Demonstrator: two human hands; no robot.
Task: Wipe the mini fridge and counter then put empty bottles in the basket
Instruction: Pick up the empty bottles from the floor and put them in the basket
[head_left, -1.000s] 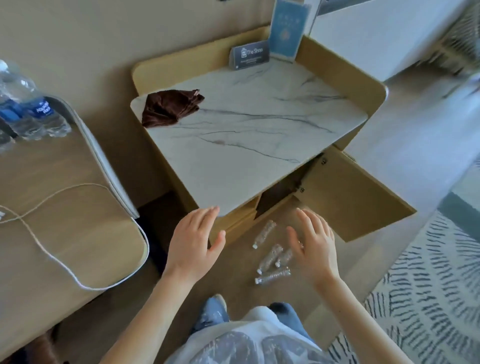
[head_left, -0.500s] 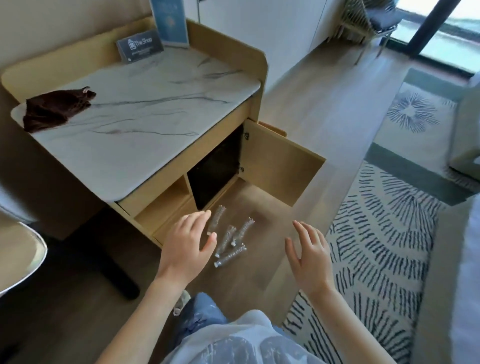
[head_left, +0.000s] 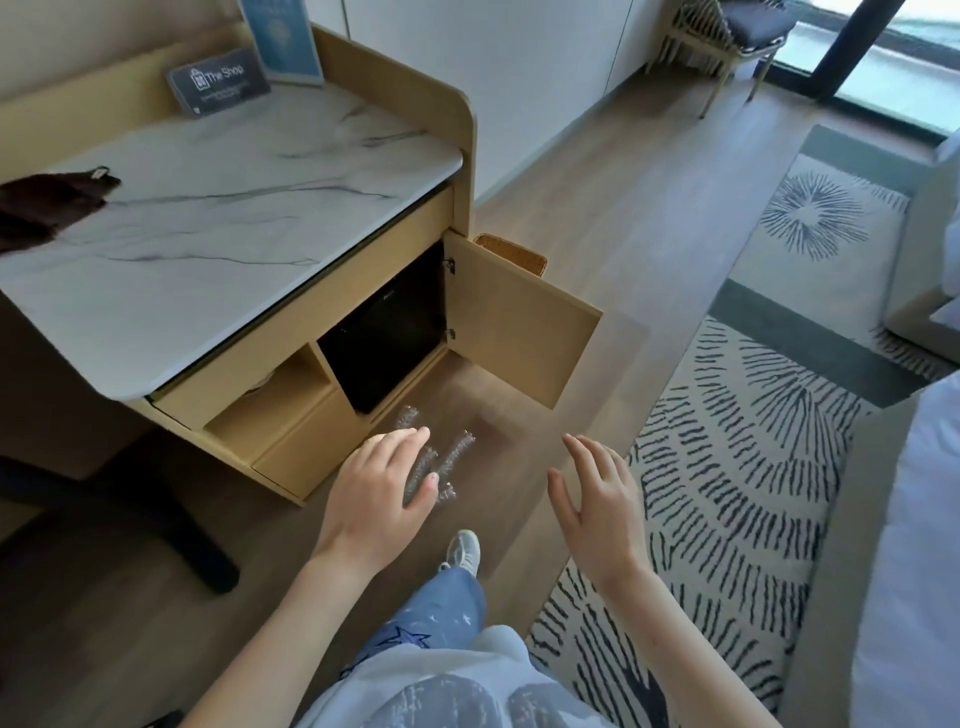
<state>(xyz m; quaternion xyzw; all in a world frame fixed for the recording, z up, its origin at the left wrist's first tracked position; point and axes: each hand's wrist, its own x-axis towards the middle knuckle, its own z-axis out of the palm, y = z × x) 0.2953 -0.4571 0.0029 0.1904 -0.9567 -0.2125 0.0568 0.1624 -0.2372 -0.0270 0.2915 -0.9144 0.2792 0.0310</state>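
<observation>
Several clear empty bottles (head_left: 451, 457) lie on the wooden floor in front of the cabinet, partly hidden behind my left hand (head_left: 376, 493). Both hands hover in the air with relaxed, spread fingers and hold nothing; my right hand (head_left: 597, 499) is to the right of the bottles. The black mini fridge (head_left: 387, 332) sits inside the cabinet behind the open wooden door (head_left: 514, 322). Behind that door peeks the rim of a woven basket (head_left: 511, 254). A brown cloth (head_left: 49, 200) lies crumpled at the left of the marble counter (head_left: 218, 208).
Two sign cards (head_left: 218, 80) stand at the back of the counter. A patterned rug (head_left: 727, 467) covers the floor to the right, with a white bed edge (head_left: 914, 545) beyond it. A chair (head_left: 727, 36) stands by the window. A black chair leg (head_left: 171, 525) crosses the floor at left.
The view has swung right, away from the desk, so the fridge, the basket and the rug show. Both hands stay raised and empty; the left one now overlaps the bottles.
</observation>
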